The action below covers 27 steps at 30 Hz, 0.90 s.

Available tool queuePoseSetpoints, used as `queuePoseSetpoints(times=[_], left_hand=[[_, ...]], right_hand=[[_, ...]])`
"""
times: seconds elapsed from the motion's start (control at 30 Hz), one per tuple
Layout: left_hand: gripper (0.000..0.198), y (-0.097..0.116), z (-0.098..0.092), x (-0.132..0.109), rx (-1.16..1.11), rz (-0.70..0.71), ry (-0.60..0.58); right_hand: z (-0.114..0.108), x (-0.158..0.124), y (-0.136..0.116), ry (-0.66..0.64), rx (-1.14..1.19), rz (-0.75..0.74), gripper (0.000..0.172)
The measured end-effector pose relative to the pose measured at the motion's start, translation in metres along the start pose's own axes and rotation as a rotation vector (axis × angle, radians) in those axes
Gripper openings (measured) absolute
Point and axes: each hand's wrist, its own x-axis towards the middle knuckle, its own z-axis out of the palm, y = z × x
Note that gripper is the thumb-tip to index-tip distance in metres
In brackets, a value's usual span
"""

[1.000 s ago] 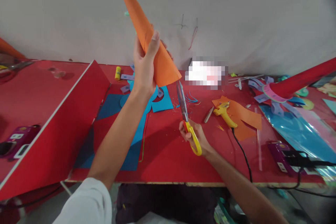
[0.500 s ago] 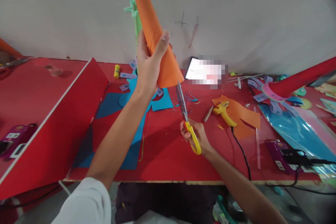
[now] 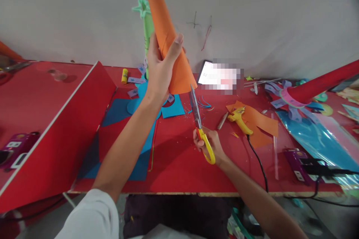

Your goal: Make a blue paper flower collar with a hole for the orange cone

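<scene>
My left hand (image 3: 162, 65) is wrapped round a tall orange paper cone (image 3: 183, 73), which leans with its narrow end up and to the left. In my right hand (image 3: 210, 140) is a pair of yellow-handled scissors (image 3: 208, 147), blades pointing up. The blade tips meet the cone's wide lower rim at its right corner. Behind the cone stands a light green cone (image 3: 147, 33) topped with a star shape. Blue paper pieces (image 3: 172, 108) lie on the table below my left hand.
A yellow glue gun (image 3: 239, 119) with a black cord rests on orange paper (image 3: 260, 123). A lit tablet (image 3: 214, 76) leans on the wall. At left rises a red divider (image 3: 64, 127); at right lies a red cone (image 3: 325, 82). A glue stick (image 3: 125, 76) stands at the back.
The orange cone and my left hand have shifted slightly to the right. The scissors have hardly moved and stay at the cone's rim.
</scene>
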Motion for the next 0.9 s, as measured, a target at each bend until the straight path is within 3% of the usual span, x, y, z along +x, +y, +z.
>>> queuePoseSetpoints(times=[0.3, 0.6, 0.9], left_hand=[[0.02, -0.001, 0.001, 0.002, 0.022, -0.012, 0.047], [0.013, -0.002, -0.003, 0.004, -0.002, 0.064, 0.048], [0.019, -0.001, -0.008, 0.009, 0.089, -0.001, 0.13]], right_hand=[[0.0, -0.001, 0.003, 0.026, -0.033, 0.081, 0.057], [0.008, 0.006, 0.002, -0.011, 0.035, -0.042, 0.083], [0.006, 0.003, 0.003, -0.073, -0.043, -0.024, 0.085]])
